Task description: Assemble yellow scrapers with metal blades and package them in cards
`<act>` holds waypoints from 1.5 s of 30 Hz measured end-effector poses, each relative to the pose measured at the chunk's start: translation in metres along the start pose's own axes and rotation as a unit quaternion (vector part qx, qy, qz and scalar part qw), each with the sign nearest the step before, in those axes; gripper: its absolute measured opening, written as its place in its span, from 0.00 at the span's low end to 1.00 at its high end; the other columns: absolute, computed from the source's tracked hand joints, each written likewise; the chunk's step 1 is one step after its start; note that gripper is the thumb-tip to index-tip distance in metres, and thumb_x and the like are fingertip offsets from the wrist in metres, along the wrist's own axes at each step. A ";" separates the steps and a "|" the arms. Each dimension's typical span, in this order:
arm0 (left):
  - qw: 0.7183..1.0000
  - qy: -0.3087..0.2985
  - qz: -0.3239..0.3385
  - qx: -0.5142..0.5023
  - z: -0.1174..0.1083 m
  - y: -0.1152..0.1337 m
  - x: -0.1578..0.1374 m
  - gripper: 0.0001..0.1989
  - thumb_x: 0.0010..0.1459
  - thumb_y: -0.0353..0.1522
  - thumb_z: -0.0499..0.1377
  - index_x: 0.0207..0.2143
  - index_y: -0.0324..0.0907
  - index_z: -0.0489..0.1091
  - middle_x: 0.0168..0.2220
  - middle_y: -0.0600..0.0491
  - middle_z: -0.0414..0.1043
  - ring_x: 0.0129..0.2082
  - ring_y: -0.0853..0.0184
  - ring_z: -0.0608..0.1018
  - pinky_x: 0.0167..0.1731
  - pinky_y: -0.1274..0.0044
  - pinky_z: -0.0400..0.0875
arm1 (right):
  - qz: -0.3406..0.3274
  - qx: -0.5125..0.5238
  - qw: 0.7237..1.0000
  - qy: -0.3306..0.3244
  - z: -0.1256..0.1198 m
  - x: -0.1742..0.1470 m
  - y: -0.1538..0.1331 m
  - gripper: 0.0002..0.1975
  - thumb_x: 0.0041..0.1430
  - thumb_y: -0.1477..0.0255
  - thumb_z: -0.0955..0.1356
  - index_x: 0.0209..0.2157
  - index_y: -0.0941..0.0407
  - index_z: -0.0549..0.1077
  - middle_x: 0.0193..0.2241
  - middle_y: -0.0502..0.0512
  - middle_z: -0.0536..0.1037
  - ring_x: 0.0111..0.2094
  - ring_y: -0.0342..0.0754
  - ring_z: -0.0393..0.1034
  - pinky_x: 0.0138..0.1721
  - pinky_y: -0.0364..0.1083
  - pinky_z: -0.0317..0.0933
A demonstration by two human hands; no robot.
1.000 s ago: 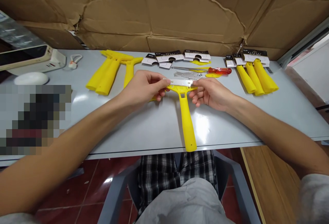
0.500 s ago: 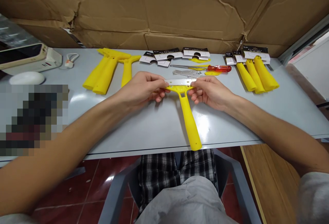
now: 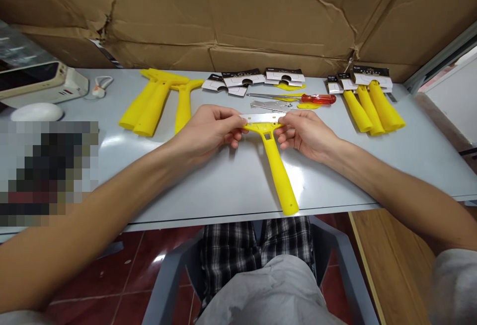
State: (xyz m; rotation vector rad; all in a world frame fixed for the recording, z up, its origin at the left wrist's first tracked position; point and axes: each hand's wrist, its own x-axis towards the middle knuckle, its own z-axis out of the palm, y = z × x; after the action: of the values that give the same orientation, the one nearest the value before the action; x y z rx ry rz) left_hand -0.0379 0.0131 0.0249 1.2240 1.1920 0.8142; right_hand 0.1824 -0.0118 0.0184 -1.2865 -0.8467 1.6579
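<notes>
A yellow scraper handle [image 3: 280,176] with a wide head points down toward the table's front edge. Along its head lies a silver metal plate [image 3: 263,118] with small holes. My left hand [image 3: 218,128] pinches the left end of head and plate together. At the right end, my right hand [image 3: 303,133] grips them the same way, fingers curled beneath. Just beyond the hands are thin metal pieces [image 3: 270,105] and a screwdriver [image 3: 316,99] with a red handle. Whether screws sit in the plate's holes, I cannot tell.
Several yellow scraper handles [image 3: 151,109] lie at the left. On the right, more handles [image 3: 385,106] carry black-and-white cards [image 3: 370,74]. Further cards [image 3: 242,77] rest along the back, before a cardboard wall [image 3: 238,17]. A white device [image 3: 44,86] and a mouse [image 3: 36,112] stand far left.
The scraper's lower end has swung slightly to the right and up, away from the table's front edge. Both hands keep their hold on the head and plate.
</notes>
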 end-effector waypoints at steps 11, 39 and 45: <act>0.966 0.085 0.104 0.223 -0.032 0.022 0.003 0.02 0.59 0.27 0.72 0.34 0.42 0.83 0.31 0.53 0.79 0.28 0.67 0.76 0.30 0.76 0.67 | -0.046 -0.007 0.998 0.036 -0.014 0.014 -0.003 0.06 0.69 0.80 0.68 0.35 0.58 0.72 0.26 0.56 0.80 0.22 0.41 0.72 0.25 0.39 0.72; 0.849 0.020 0.222 0.479 -0.063 0.014 0.010 0.12 0.67 0.33 0.60 0.48 0.46 0.82 0.40 0.51 0.83 0.36 0.59 0.82 0.42 0.70 0.73 | -0.062 -0.012 0.997 0.040 -0.017 0.018 -0.002 0.08 0.69 0.80 0.67 0.33 0.58 0.71 0.26 0.55 0.79 0.23 0.40 0.72 0.26 0.39 0.72; 0.948 0.033 0.254 0.190 -0.049 0.014 0.001 0.10 0.64 0.33 0.70 0.48 0.45 0.83 0.46 0.52 0.86 0.38 0.63 0.87 0.41 0.71 0.83 | -0.068 -0.006 0.997 0.033 -0.016 0.017 -0.002 0.08 0.69 0.80 0.66 0.33 0.58 0.71 0.25 0.55 0.79 0.22 0.40 0.71 0.25 0.39 0.72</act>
State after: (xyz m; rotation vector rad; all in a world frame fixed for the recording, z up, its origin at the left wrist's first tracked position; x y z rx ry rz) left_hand -0.0833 0.0299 0.0416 1.8827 1.1311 1.0371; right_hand 0.1968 0.0046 0.0100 -1.2570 -0.8863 1.4983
